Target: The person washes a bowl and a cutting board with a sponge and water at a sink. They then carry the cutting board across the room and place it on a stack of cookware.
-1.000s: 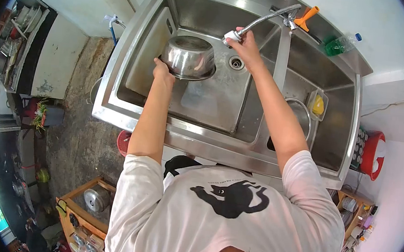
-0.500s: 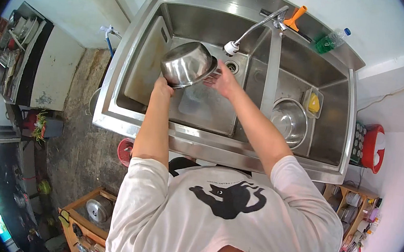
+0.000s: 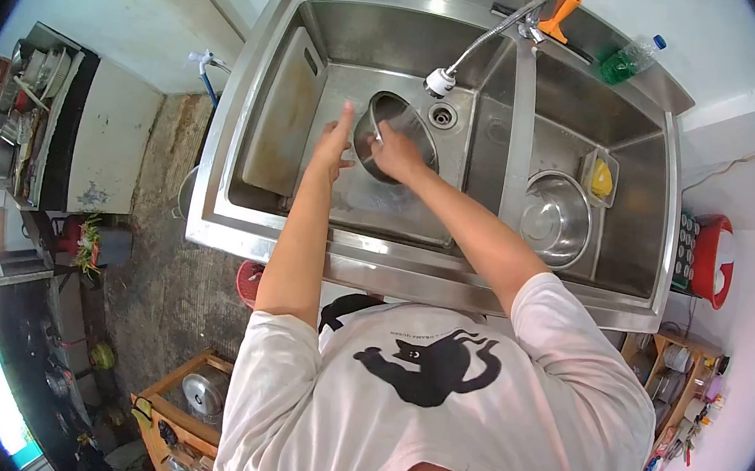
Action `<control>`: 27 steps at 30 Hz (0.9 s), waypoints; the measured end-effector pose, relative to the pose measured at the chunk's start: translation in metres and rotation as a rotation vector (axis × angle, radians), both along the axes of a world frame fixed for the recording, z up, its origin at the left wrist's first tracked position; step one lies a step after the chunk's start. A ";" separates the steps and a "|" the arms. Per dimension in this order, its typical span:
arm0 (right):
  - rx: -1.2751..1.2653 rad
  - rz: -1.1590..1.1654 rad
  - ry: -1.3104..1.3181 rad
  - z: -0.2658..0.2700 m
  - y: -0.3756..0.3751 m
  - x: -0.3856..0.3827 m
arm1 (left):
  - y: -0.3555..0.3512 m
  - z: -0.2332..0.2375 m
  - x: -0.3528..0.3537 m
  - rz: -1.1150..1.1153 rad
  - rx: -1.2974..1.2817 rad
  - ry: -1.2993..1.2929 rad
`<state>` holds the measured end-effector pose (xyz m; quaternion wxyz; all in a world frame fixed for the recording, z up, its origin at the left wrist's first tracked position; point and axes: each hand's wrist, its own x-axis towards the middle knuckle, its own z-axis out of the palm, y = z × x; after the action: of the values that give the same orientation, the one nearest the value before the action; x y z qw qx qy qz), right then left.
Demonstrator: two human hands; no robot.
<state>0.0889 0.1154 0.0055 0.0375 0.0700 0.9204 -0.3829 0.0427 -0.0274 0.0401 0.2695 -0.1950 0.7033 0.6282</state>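
Note:
A stainless steel bowl [image 3: 415, 127] is tilted on its side in the left sink basin [image 3: 380, 213], its rim toward the left. My right hand [image 3: 395, 156] is closed on the bowl, with the fingers bent over its near side; some fingertips are hard to make out. Just left of the bowl, my left hand [image 3: 331, 148] is open, fingers stretched out and nothing in it. The white faucet head [image 3: 440, 82] hangs beyond the bowl, close to the drain [image 3: 442, 115].
A cutting board [image 3: 285, 120] leans on the basin's left wall. The right basin holds a second steel bowl [image 3: 554, 222] and a small tray with a yellow sponge [image 3: 601, 179]. On the back ledge are an orange-handled tool [image 3: 560, 17] and a green-liquid bottle [image 3: 626, 61].
The bowl went from being held up between both hands to lower in the basin and farther right, turned on its side. My left hand has let go of it; the camera view shifted slightly.

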 end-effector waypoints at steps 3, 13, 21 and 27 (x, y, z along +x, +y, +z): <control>0.033 0.087 -0.093 0.007 -0.007 0.024 | 0.004 -0.016 -0.002 -0.187 -0.080 -0.028; -0.658 -0.012 -0.393 -0.023 0.059 -0.019 | -0.011 -0.051 -0.013 -0.242 -0.062 -0.153; -0.967 -0.190 -0.181 -0.062 0.071 -0.071 | -0.018 -0.052 -0.017 -0.175 -0.582 0.550; -0.086 0.384 -0.083 -0.070 0.026 -0.025 | -0.006 -0.019 -0.021 0.030 -0.504 0.651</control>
<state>0.0640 0.1412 -0.0647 0.1506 -0.0926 0.8972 -0.4048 0.0213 -0.0330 0.0208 -0.0325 -0.0560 0.8807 0.4692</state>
